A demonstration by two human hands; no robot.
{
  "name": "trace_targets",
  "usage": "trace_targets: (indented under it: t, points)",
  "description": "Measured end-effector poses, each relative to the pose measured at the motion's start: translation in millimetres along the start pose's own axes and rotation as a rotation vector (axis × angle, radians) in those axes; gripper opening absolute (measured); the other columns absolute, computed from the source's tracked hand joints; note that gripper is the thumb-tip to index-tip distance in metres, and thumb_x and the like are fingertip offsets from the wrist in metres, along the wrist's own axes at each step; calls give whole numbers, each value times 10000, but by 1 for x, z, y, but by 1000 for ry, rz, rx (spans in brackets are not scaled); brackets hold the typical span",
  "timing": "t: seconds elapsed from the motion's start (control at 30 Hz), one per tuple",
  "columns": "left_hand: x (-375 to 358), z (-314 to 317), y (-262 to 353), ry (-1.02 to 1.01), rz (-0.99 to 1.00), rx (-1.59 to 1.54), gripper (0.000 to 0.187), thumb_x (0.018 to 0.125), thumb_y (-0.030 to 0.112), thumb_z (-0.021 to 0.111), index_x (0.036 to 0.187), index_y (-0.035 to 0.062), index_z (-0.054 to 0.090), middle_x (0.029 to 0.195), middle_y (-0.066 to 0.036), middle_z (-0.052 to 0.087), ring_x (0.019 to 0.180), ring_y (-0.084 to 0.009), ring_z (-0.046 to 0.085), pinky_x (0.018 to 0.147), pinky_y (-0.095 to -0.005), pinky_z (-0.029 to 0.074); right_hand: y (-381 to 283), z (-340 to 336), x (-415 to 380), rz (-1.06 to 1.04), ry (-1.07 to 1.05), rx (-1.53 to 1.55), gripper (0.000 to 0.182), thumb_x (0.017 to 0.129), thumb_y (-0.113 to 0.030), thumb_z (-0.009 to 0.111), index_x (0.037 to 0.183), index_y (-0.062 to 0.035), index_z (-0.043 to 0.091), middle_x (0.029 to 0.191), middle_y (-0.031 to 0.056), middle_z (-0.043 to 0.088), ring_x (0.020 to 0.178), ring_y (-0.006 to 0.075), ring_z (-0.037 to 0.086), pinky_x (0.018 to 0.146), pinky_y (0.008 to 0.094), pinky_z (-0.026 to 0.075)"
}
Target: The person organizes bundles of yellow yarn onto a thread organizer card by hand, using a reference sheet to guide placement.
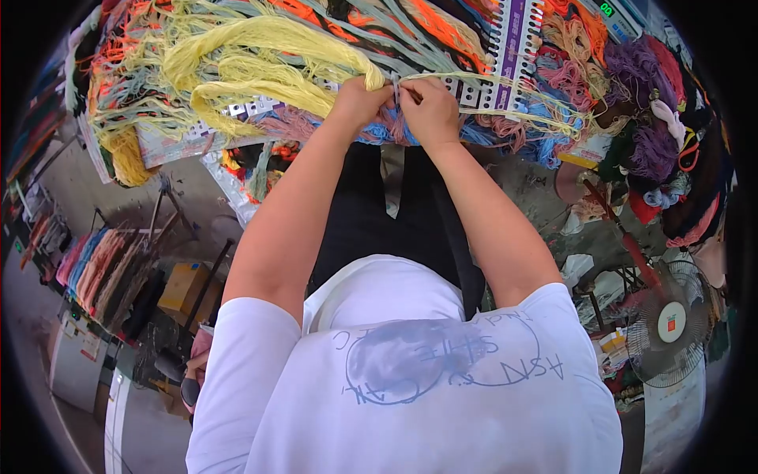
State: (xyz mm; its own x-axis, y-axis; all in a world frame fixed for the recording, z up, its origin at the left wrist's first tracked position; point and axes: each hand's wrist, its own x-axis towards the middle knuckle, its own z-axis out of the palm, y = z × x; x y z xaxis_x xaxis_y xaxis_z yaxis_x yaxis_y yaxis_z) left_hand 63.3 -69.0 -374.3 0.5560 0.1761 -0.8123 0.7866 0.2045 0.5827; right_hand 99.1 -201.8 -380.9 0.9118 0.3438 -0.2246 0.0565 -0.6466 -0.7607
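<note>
My left hand (359,103) is closed around the gathered end of a thick pale yellow yarn skein (276,46). The skein loops away to the left over the table. Close beside it, my right hand (430,110) pinches thin yellow strands (489,79), which trail off to the right. Between the two hands stands a small greyish piece that I cannot make out. Under and behind the hands lie white cards with punched holes and purple bands (512,55). Blue and pink yarn (387,126) hangs along the near table edge.
Orange, grey and black yarn (410,31) covers the table's far side. Purple yarn bundles (651,103) pile up at the right, near a device with a green display (606,9). A floor fan (671,322) stands lower right. Yarn hangs on a rack (103,268) at left.
</note>
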Motion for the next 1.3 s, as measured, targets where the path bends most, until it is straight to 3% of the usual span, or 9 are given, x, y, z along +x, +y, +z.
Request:
trace_targets:
  t: [0.27,0.33,0.47,0.57,0.63,0.77,0.87,1.07,1.3]
  points:
    - [16,0,-14,4,5,41,91,769,108,611,793,22,597,683,-26,591,549,-92,508,496,-245,402,3,-6,-8,-58,-56,133,189,741,-122,605,909,-75,680,879,75,625,775,266,612,679,327,496]
    - [25,-3,-34,280,263,276,142,752,119,594,818,-4,619,682,-70,621,557,-141,561,523,-286,446,2,-12,-4,-78,-60,81,199,741,-136,607,923,-91,675,882,69,622,773,266,613,677,333,499]
    - [-14,-50,5,365,111,-503,305,840,201,456,1059,-3,517,791,-115,575,752,-205,582,625,-344,502,0,-24,6,-159,-121,-237,166,744,-144,617,902,-127,661,864,42,591,765,248,606,658,353,489]
    - [-31,-90,9,265,198,-851,195,842,166,414,914,14,512,888,-143,557,839,-237,567,790,-382,466,2,-28,12,-202,-137,-432,116,733,-148,620,846,-129,643,877,35,567,791,240,591,654,375,483]
    - [-36,-101,7,-148,180,-1033,178,847,173,427,901,27,513,839,-128,550,822,-258,567,852,-423,436,2,-28,14,-219,-123,-490,93,722,-155,619,807,-120,630,900,39,557,821,240,579,657,389,482]
    - [-27,-65,18,-385,198,-792,280,856,165,461,1081,0,486,1199,-241,532,708,-230,638,708,-346,512,-5,-35,14,-419,22,-384,64,724,-119,609,776,-97,579,850,53,573,807,247,567,668,377,461]
    - [-20,-25,24,-377,217,-398,222,827,-3,488,1047,7,514,1078,-188,595,639,-176,631,578,-284,520,-16,-41,13,-432,-24,-238,92,745,-102,596,824,-86,552,846,78,585,780,271,575,661,384,451]
    - [1,-29,8,-166,309,241,106,847,108,564,923,36,570,765,-23,608,669,-128,606,576,-277,472,-4,-33,18,-180,-209,-124,146,766,-71,554,907,-67,516,882,123,586,802,330,576,704,409,456]
    - [-64,-179,83,233,347,-119,91,827,86,588,898,35,566,685,-37,538,605,-130,529,566,-279,446,34,-12,29,-90,-201,-128,117,812,-120,510,917,-68,511,903,157,576,883,373,547,748,454,448]
